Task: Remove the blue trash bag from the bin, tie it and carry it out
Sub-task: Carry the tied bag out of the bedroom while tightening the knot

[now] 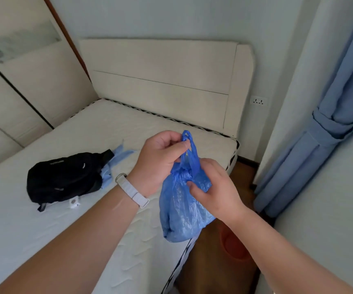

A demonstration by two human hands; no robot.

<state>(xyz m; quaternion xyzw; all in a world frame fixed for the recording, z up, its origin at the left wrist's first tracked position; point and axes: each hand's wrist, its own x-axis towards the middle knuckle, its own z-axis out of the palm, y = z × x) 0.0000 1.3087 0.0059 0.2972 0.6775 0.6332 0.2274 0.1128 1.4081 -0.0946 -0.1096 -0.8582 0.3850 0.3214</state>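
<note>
The blue trash bag [178, 211] hangs in the air over the mattress corner, its neck gathered into a knot. My left hand [158, 162] pinches the bag's upper handle loop between thumb and fingers. Lower and to the right, my right hand [215, 187] grips the bag just under the knot. An orange bin [233, 246] stands on the floor below the bag, mostly hidden behind my right forearm.
A bare white mattress [44, 230] fills the left, with a black bag [65, 177], blue cloth [118, 158] and a small white object [74, 202] on it. A headboard [160, 66] stands behind. Blue curtains [330, 134] hang at the right above a narrow wooden floor strip [243, 179].
</note>
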